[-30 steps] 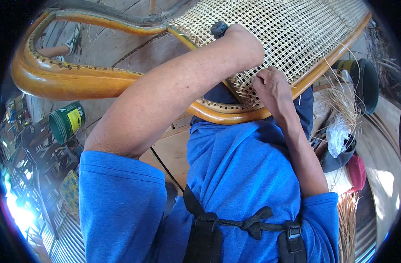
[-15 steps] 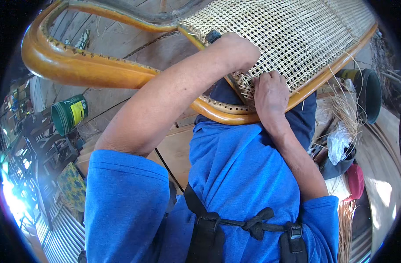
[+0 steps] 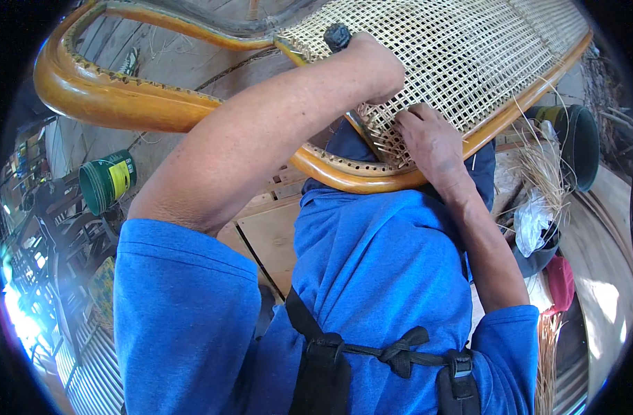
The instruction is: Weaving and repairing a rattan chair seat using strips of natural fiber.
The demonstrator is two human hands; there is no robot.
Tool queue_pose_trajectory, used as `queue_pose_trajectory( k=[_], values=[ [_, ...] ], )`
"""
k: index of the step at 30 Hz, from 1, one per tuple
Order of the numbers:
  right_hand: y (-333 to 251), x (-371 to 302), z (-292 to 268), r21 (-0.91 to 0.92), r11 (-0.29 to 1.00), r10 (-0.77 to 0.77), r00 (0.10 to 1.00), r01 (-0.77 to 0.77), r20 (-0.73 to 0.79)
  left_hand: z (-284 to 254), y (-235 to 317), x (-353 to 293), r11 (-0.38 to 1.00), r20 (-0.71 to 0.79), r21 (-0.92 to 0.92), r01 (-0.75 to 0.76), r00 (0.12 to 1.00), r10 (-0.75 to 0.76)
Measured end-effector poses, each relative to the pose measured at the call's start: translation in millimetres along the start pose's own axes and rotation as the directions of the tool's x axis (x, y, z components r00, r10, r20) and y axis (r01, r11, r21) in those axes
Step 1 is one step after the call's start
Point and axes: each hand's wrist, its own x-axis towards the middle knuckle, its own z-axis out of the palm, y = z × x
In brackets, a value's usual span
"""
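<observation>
Both hands (image 3: 434,142) on cane weave (image 3: 468,55); green can (image 3: 107,181) left.

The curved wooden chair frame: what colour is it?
Glossy honey-orange curved wooden chair frame, best seen in the head view.

This was a craft workshop for caning furniture. A curved wooden chair frame (image 3: 122,97) with a half-woven cane seat panel (image 3: 468,55) filled the view. Loose bundles of cane strands (image 3: 538,166) lay beside a dark bucket (image 3: 579,145), and a green can (image 3: 107,181) stood on the plank floor (image 3: 275,235).
</observation>
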Motion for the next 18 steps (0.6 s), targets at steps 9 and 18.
queue_pose_trajectory(
  k=[9, 18],
  values=[
    [-1, 28, -8, 0.094, 0.946, 0.287, 0.935, -0.311, 0.208, 5, -7, 1, 0.997, 0.012, 0.018, 0.081, 0.997, -0.081],
    [0, 41, -17, 0.707, 0.485, 0.352, 0.855, -0.514, 0.38, 0, 0, -29, 0.996, -0.149, 0.076, 0.036, 0.989, -0.024]
  ],
)
